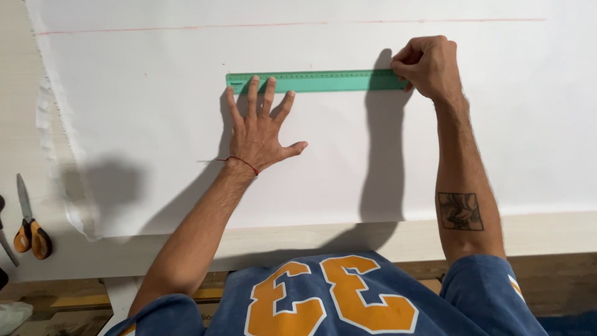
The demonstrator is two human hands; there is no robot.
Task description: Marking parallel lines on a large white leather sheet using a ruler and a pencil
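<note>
1. We see a pale tabletop (311,239) running across the whole view, its near edge just in front of our blue shirt with orange figures.
2. A large sheet of white fabric (155,93) covers most of the tabletop. Its left edge is frayed and uneven, and its near edge lies parallel to the tabletop's edge, a bare strip of wood showing between them.
3. A faint red line (186,27) is drawn across the fabric near its far side, running left to right, well beyond the ruler.
4. A green ruler (329,81) lies flat on the fabric, roughly parallel to that red line and nearer to us than it.
5. Our left hand (261,127) is spread open, palm down on the fabric, with the fingertips pressing on the left part of the ruler; it grasps nothing. A thin red string circles that wrist.
6. Our right hand (429,65) is curled closed at the ruler's right end, fingers bunched together and touching it. We cannot tell whether they pinch a marking tool, since the knuckles hide the fingertips.
7. Scissors with orange handles (30,230) lie on the bare tabletop at the far left, well apart from both hands, blades pointing away from us.
</note>
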